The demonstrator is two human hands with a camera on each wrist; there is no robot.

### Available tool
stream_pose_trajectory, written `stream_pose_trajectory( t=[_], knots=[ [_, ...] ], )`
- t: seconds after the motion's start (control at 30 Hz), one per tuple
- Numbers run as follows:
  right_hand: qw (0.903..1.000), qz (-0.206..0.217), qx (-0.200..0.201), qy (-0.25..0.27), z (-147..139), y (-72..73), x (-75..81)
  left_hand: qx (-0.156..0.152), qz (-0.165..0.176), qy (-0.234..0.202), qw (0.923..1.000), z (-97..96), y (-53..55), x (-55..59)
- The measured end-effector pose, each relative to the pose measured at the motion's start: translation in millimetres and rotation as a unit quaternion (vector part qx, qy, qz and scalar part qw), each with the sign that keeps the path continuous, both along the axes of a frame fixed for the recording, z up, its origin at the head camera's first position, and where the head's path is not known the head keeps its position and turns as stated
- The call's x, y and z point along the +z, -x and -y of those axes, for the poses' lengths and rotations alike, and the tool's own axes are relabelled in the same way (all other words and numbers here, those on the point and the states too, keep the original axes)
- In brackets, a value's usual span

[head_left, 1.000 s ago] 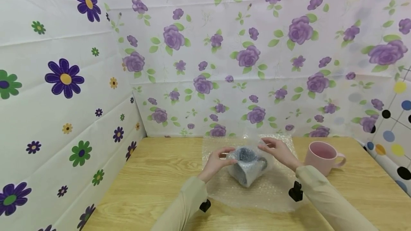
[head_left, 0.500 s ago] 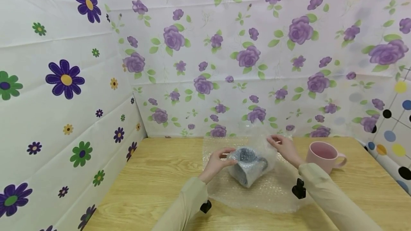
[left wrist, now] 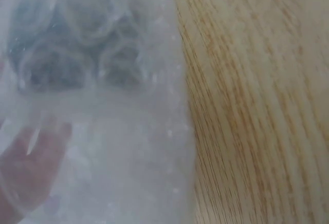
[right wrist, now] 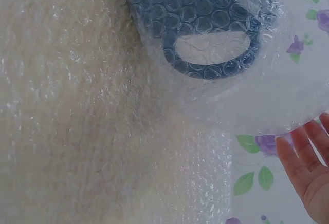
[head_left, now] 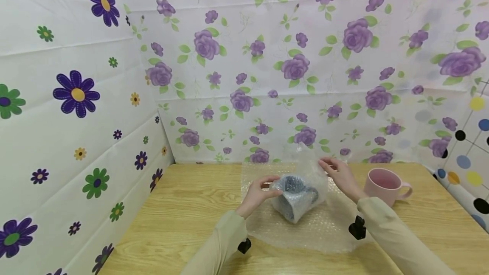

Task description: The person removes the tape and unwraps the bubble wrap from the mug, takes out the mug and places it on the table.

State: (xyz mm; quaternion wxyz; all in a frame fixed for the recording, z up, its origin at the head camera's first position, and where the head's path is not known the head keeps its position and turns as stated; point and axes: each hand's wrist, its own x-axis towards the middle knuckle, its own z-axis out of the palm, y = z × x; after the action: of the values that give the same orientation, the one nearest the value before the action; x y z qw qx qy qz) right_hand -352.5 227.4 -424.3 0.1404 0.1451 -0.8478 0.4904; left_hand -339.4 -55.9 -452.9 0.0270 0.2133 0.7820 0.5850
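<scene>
In the middle of the table in the head view, a blue mug [head_left: 293,185] lies tilted inside bubble wrap, its handle [right wrist: 211,70] showing through the film in the right wrist view. My left hand [head_left: 257,194] grips the wrapped mug's left side, thumb in front and fingers behind. In the left wrist view that hand [left wrist: 33,167] appears blurred through the plastic. A flap of bubble wrap [head_left: 311,164] stands up behind the mug. My right hand [head_left: 340,177] is at its right edge; in the right wrist view the fingers [right wrist: 294,165] are extended and spread right by the film's rim.
A loose sheet of bubble wrap [head_left: 324,237] spreads under the mug on the wooden table [head_left: 191,207]. To the right stands a pink mug [head_left: 383,188], close to my right forearm. Flower-printed cloth [head_left: 229,54] hangs behind the table.
My right hand has moved right and slightly up from beside the mug, and the bubble wrap flap now stands taller. The left hand and the wrapped mug have stayed in place.
</scene>
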Motion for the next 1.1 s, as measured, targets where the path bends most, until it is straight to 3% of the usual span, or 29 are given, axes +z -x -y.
stream_pose_trajectory(
  t=[0.2, 0.6, 0.7, 0.93, 1.1],
  knots=[
    [0.9998, -0.018, 0.000, -0.011, -1.4, -3.8, -0.7, -0.004, -0.017, 0.001, 0.9998, 0.3, -0.3, -0.3],
    [0.9974, -0.061, 0.029, -0.022, -7.1, -2.6, -9.0, -0.004, -0.012, 0.004, 0.9999, 0.2, -0.1, 1.0],
    [0.9974, -0.066, 0.013, -0.026, -9.4, -1.6, -11.5, -0.007, -0.013, -0.002, 0.9999, 0.4, -3.6, 5.1],
    [0.9938, -0.097, -0.048, -0.027, -15.0, -0.4, -12.9, -0.013, -0.013, 0.001, 0.9998, 0.1, -20.7, 26.9],
    [0.9900, -0.109, -0.087, -0.021, -17.7, 0.0, -13.9, -0.014, -0.012, 0.001, 0.9998, 0.4, -20.6, 26.7]
  ],
)
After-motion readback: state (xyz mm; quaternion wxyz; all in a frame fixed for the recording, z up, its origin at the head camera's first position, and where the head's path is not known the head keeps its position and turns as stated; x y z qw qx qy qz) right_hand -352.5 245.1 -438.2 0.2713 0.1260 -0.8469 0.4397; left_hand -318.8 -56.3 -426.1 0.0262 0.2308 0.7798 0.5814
